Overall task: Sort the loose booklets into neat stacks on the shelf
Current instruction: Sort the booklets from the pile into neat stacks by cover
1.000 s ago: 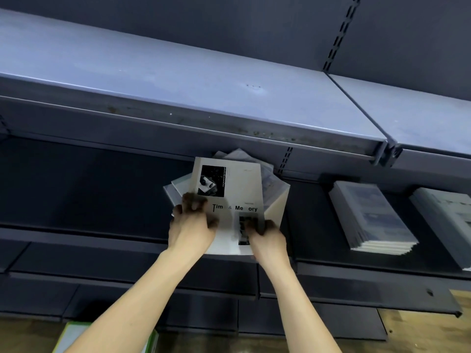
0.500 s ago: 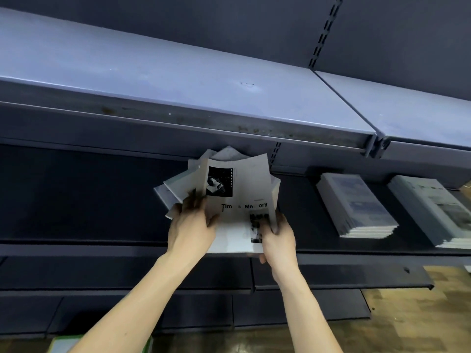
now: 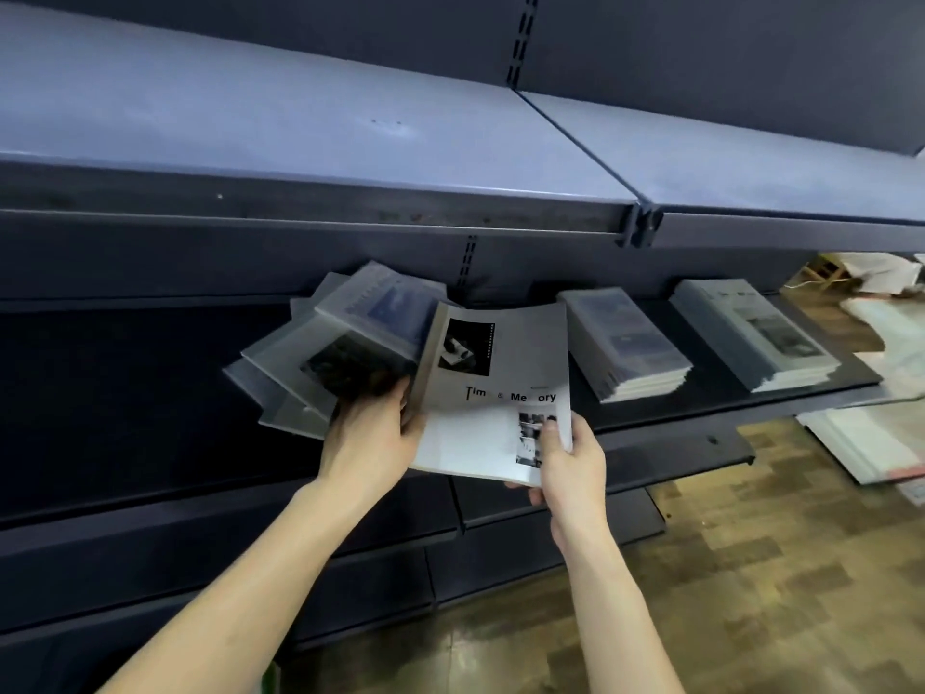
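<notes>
A grey-and-white booklet (image 3: 500,383) titled "Time & Memory" is lifted off the loose pile, its top edge bowed. My right hand (image 3: 570,455) pinches its lower right corner, thumb on the cover and fingers beneath. My left hand (image 3: 373,428) grips the near edge of the messy fan of plastic-wrapped booklets (image 3: 350,343) lying on the dark shelf (image 3: 150,393), its thumb against the lifted booklet's left edge. Two neat stacks stand to the right: one stack (image 3: 625,338) close by, another stack (image 3: 756,333) further along.
A grey upper shelf (image 3: 300,127) overhangs the booklets closely. Lower dark shelves (image 3: 250,543) lie beneath my arms. Wooden floor (image 3: 751,568) shows at the lower right, with white papers and packages (image 3: 881,433) lying beyond the shelf end.
The "Time & Memory" booklet has come off the pile and moved right in my right hand. My left hand stays on the pile, now uncovered. The view has shifted right.
</notes>
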Available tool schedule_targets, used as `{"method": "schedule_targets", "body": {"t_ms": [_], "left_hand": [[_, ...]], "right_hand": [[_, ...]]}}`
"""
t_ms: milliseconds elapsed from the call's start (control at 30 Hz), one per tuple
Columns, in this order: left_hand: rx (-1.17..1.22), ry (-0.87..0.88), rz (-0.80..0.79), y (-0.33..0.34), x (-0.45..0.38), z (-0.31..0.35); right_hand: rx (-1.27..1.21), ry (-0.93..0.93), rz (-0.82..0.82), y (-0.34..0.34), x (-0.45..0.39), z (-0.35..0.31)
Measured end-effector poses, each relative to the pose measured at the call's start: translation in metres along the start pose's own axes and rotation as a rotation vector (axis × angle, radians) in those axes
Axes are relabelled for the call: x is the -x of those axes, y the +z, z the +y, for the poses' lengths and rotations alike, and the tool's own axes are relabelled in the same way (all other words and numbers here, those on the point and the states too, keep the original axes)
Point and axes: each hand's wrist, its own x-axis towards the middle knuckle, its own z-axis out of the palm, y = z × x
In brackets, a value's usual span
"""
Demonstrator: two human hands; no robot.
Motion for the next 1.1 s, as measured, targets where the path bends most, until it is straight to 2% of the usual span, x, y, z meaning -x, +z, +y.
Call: {"method": "schedule_targets", "body": {"t_ms": [167, 433, 1100], "left_hand": [[0.003, 0.025, -0.019, 0.013, 0.004, 0.023], [0.086, 0.07, 0.02, 0.04, 0.015, 0.079], [-0.033, 0.126, 0.025, 0.128, 0.075, 0.212]], "right_hand": [[-0.093, 0.046, 0.074, -0.032, 0.005, 0.011], [-0.138, 0.031, 0.106, -0.1, 0.014, 0.022], [-0.215, 0.068, 0.238, -0.282, 0.023, 0.08]]}}
